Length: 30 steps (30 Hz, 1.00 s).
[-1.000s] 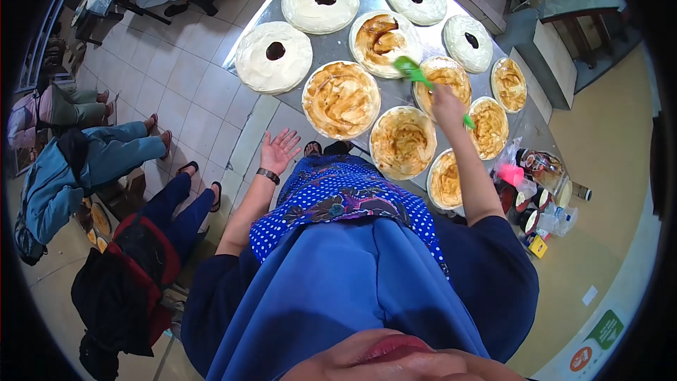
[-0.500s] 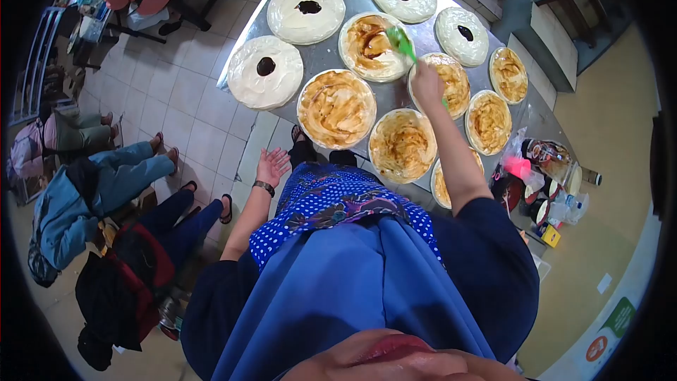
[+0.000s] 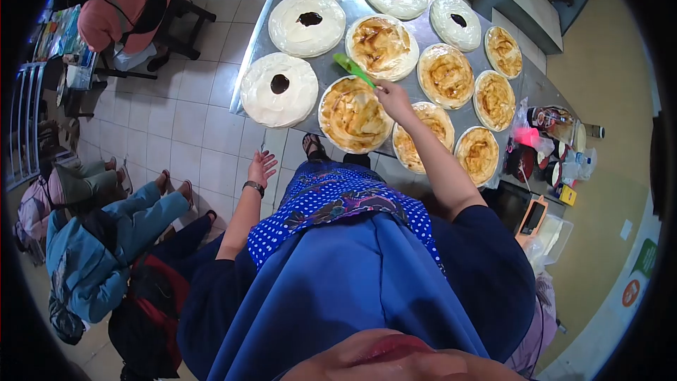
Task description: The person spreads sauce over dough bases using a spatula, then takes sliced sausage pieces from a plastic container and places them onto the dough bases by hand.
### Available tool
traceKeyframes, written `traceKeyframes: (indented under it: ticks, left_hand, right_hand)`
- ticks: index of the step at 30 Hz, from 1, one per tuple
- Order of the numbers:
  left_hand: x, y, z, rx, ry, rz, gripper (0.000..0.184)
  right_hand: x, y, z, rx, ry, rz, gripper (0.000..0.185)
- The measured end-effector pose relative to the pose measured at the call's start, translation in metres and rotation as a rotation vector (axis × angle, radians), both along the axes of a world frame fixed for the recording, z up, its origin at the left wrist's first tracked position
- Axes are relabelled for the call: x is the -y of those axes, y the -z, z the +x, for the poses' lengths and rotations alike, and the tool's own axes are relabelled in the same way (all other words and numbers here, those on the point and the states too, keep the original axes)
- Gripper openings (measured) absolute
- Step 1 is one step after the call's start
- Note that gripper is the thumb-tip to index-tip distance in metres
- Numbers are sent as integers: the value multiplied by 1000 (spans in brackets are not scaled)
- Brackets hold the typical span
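Note:
My right hand [image 3: 393, 101] grips the handle of a green spatula [image 3: 358, 72]. Its head is over the metal table, among the swirled rounds. Just below it lies a cream-topped round [image 3: 355, 114] streaked with brown; behind it is another streaked round [image 3: 383, 47]. Several others on the right carry the same brown swirls. To the left, a pale round [image 3: 279, 90] has a dark glossy blob in its middle, as do several farther back. My left hand [image 3: 262, 169] hangs beside my apron, fingers spread and holding nothing, a watch on its wrist.
The rounds stand on a metal table [image 3: 296, 63]. On the right are a bottle with dark contents [image 3: 550, 118], a pink object [image 3: 525, 136] and a yellow box [image 3: 566, 195]. People sit to the left, one in a teal top [image 3: 88, 257], another in pink [image 3: 116, 14].
My right hand has moved left with the spatula, from the far streaked round toward the nearer one. The far round is now more evenly browned. The view has shifted; my left hand stays open.

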<state>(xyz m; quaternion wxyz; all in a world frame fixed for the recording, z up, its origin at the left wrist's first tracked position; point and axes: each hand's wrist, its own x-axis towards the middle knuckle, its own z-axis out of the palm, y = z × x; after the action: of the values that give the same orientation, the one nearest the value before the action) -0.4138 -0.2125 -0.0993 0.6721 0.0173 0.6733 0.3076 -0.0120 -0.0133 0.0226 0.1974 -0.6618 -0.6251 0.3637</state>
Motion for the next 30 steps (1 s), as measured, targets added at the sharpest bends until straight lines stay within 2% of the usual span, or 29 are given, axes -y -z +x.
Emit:
traceKeyframes:
  ticks: [2,3,4,7,9,11,13,15,16,18,20,22,25,27,30]
  left_hand:
    - [4,2,-12,-12,38,-12,65]
    - [7,3,-18,-27,71,-21,64]
    - [8,4,-23,-25,79,-18,64]
    - [16,12,-37,-94,125,-89,64]
    - [21,13,-43,-114,141,-101,64]
    - [22,12,-49,-132,157,-111,64]
    - [26,17,-55,-140,177,-123,64]
    - [31,24,-62,-148,199,-130,63]
    - [32,28,-64,-159,220,-139,63]
    - [34,36,-68,-178,241,-153,63]
    - [34,40,-67,-201,270,-171,63]
    - [28,43,-64,-247,335,-196,62]
    - [10,29,-50,-228,375,-105,62]
    - [-1,17,-40,-224,378,-63,62]
    - [-3,18,-33,-238,375,16,62]
  right_hand:
    - [-18,-9,2,-17,214,-106,30]
    - [-35,0,14,-66,283,-68,30]
    - [-52,13,21,16,310,108,30]
    - [-64,3,6,85,328,55,26]
    - [-40,-11,-12,253,106,22,26]
    - [-7,-16,2,406,-48,100,27]
    - [28,-26,34,474,-92,198,29]
    - [40,-44,69,758,-33,16,30]
    - [36,-52,74,764,-33,16,30]
    - [24,-62,84,774,125,139,33]
    - [1,-45,61,559,-64,352,36]
    - [-28,-26,26,575,-167,348,40]
    - [-71,3,21,628,-131,383,38]
    - [-80,10,41,693,90,323,34]
    - [-37,-11,61,705,225,172,27]
